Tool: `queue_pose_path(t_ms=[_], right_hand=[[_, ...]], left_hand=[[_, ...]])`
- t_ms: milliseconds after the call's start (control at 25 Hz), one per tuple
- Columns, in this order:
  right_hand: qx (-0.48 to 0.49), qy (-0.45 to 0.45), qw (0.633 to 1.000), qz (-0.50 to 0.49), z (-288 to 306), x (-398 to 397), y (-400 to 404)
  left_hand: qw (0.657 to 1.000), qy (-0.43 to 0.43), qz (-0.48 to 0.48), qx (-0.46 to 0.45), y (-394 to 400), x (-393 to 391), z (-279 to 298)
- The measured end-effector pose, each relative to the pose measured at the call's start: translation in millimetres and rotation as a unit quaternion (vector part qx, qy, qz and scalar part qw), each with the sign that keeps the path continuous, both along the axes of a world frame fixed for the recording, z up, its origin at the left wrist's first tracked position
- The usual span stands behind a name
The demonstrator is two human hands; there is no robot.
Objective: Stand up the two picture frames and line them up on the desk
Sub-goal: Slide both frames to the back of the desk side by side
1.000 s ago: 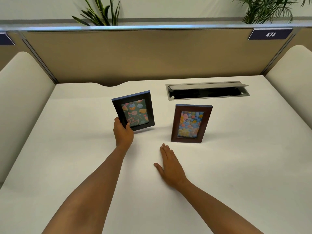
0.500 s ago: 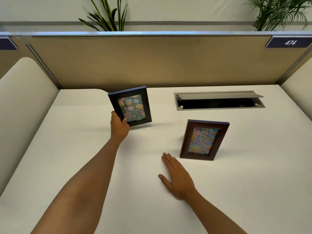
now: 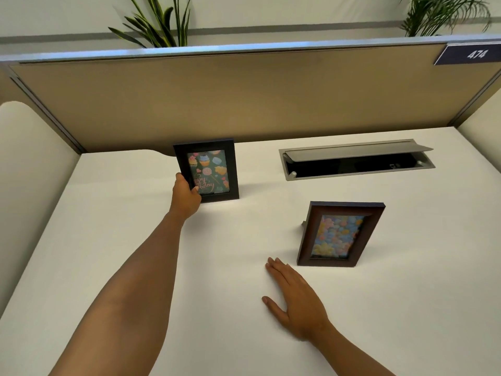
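Observation:
A black picture frame (image 3: 210, 158) with a cupcake print stands nearly upright on the white desk (image 3: 108, 240), far left of centre. My left hand (image 3: 186, 195) grips its lower left corner. A brown picture frame (image 3: 340, 234) with a pastel flower print stands on its own stand, nearer and to the right. My right hand (image 3: 296, 299) lies flat on the desk, palm down, just left of and in front of the brown frame, holding nothing.
A grey cable hatch (image 3: 355, 158) with its lid raised is set in the desk at the back right. A tan partition (image 3: 244, 99) closes the far edge, with plants behind it. Cream padded side panels (image 3: 24, 172) flank the desk.
My left hand has carried the black frame farther back and set it more upright on the desk. The brown frame and my right hand have stayed in place.

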State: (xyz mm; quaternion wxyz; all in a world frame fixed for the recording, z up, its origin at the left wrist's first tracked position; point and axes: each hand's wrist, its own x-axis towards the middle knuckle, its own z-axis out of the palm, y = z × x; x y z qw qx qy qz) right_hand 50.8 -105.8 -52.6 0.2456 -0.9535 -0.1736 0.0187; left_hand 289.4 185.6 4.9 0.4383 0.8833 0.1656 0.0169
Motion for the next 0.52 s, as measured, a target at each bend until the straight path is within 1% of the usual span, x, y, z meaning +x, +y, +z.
queue_pose_path(t_ms=[520], right_hand=[[0.009, 0.004, 1.0, 0.002, 2.2, 2.2, 1.0]], left_hand=[[1.0, 0.02, 0.003, -0.01, -7.7, 13.9, 2.1]])
